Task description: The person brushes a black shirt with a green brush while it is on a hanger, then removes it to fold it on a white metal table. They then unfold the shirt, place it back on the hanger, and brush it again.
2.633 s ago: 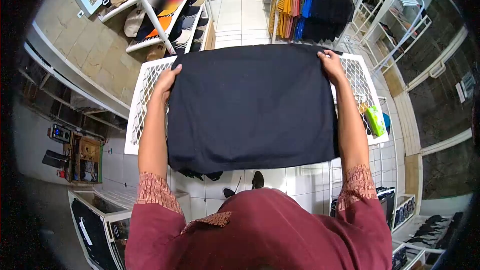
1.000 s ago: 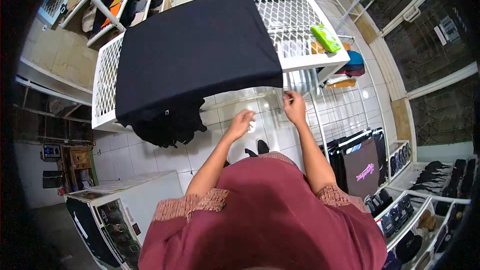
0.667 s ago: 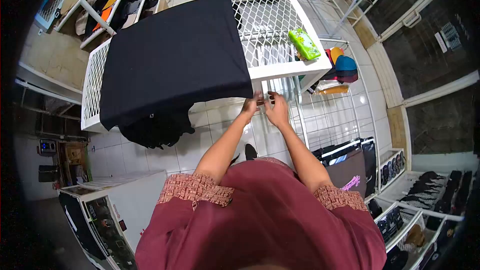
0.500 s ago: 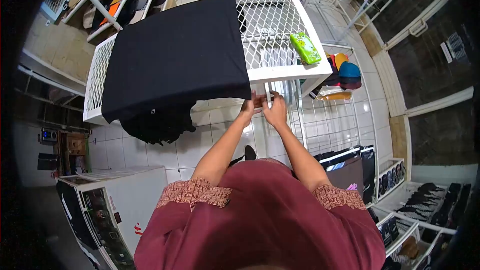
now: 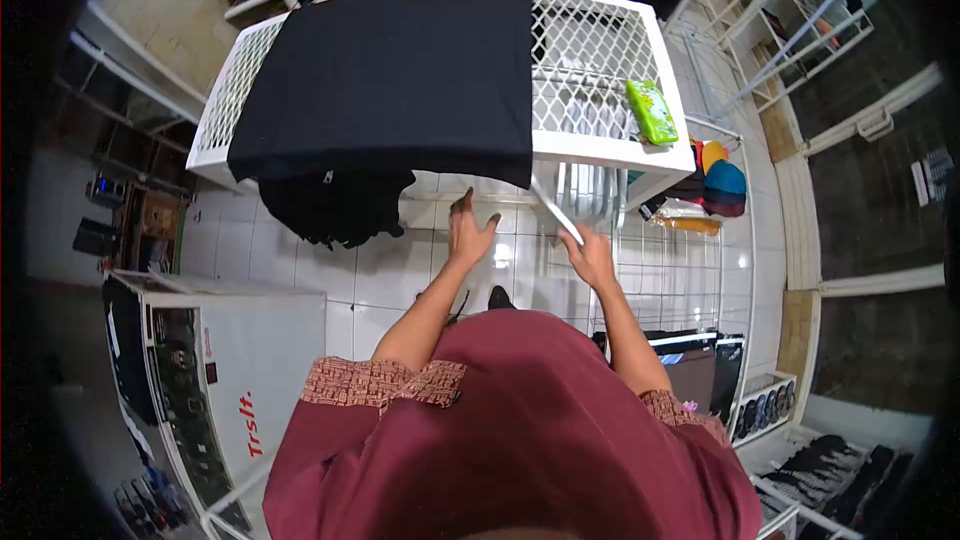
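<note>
My right hand is closed around the near end of a slim white bar. The bar slants up from my fingers to below the front edge of a white mesh-topped rack; its far end is hidden. My left hand holds nothing, fingers apart, over the floor just below a black cloth. That cloth lies flat across the rack top, and its front edge hangs over. Beneath it, a bunch of black garments hangs at the left. Pale, clear hangers hang under the right part.
A green patterned pack lies on the rack's right corner. Several caps sit on a low wire shelf to the right. A white cabinet stands at near left. Glass doors line the far right, and glossy tiles cover the floor.
My hands were close together under the cloth's front edge and have separated. The right came nearer and rightward with the white bar; the left opened. The rack sits farther right in view.
</note>
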`<state>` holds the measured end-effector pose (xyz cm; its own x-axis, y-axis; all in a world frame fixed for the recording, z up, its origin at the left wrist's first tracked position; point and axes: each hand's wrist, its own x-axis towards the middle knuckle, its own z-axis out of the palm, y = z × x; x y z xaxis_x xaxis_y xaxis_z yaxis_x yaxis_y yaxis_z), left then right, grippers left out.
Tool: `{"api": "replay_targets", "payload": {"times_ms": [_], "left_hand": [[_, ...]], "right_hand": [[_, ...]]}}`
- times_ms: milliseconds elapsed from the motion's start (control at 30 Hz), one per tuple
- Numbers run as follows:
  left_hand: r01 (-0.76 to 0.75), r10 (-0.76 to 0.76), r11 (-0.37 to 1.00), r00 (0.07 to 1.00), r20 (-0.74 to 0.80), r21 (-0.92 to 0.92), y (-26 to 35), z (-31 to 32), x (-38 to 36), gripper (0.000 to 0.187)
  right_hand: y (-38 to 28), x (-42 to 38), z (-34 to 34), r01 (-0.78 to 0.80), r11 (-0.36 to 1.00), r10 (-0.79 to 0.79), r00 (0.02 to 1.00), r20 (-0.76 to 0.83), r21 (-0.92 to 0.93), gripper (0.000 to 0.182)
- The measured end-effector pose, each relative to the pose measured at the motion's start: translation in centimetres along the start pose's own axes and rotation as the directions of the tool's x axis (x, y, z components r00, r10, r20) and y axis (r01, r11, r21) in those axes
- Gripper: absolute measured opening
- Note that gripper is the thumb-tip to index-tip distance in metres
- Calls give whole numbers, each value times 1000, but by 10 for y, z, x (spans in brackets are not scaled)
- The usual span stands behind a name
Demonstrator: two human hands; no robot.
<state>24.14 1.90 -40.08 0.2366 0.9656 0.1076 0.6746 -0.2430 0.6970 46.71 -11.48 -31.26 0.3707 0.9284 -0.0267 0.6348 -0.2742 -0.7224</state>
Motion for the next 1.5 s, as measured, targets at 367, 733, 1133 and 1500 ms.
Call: {"api": "replay_targets", "payload": {"times_ms": [367,733,1133,1500], "left_hand": [[193,-198,973,980,26,128,-25,-134,-74,34],[-213,191,976,942,-277,-50,-14,-263,-36,44],[-444,585,777,772,-249,446,-65,-381,74,50],[-599,622,781,722,-302,178,-45,-419,106,31]], "right_hand": [[-64,2,44,572,820,-560,793,238,24,43],[-168,10,54,798,582,-812,582,-54,-154,55],[-225,14,79,670,686,-721,680,-134,-283,53],[-289,3,141,670,610,-789,558,-256,-423,40]]}}
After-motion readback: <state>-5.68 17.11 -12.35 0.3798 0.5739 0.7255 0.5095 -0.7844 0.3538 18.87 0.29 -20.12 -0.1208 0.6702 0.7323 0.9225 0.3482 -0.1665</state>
